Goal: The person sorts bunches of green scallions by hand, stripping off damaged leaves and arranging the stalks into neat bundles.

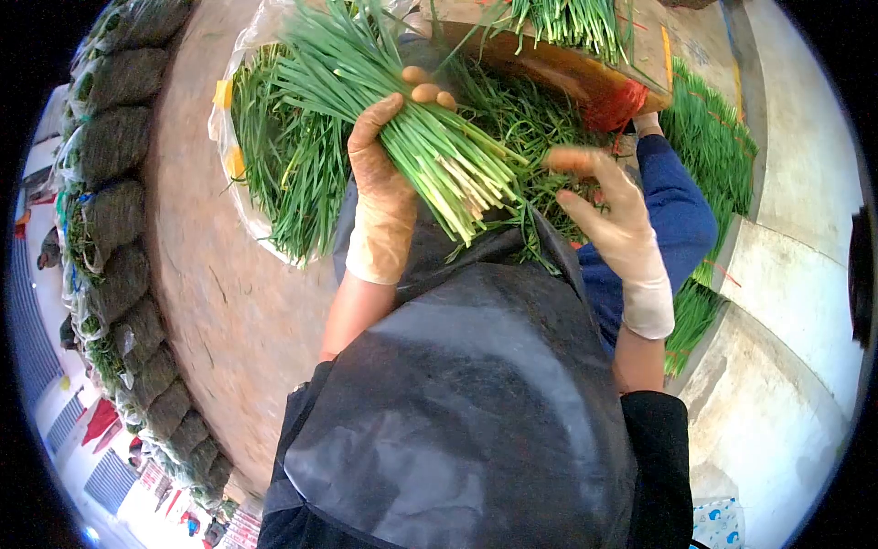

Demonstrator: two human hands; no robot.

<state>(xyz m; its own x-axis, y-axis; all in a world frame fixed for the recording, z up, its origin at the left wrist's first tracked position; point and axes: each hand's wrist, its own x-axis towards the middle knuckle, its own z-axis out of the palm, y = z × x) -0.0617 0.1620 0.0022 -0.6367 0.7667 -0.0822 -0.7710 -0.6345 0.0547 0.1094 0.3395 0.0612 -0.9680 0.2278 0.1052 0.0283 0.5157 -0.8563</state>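
the left grip, in a pale, stained glove, is closed firmly around a bundle of long green stalks, thumb on one side and fingertips showing over the other. the bundle lies slantwise through this grip: the leafy ends reach away beyond it to the left, and the pale cut ends point to its right and toward the body. the right grip, gloved too, has nothing in it; thumb and fingers stand apart, the fingers blurred, just to the right of the cut ends.

left of the left grip, more greens fill a container with a white plastic rim, which bears yellow patches. between the two grips and a little beyond them lies a loose heap of leaves. past the right grip is a low wooden counter carrying another lot of green stalks, with a red tangle hanging at its near side. to the right of the right grip are a blue trouser leg and, past it, a long bank of green stalks. a black apron spreads on the body side of both grips.
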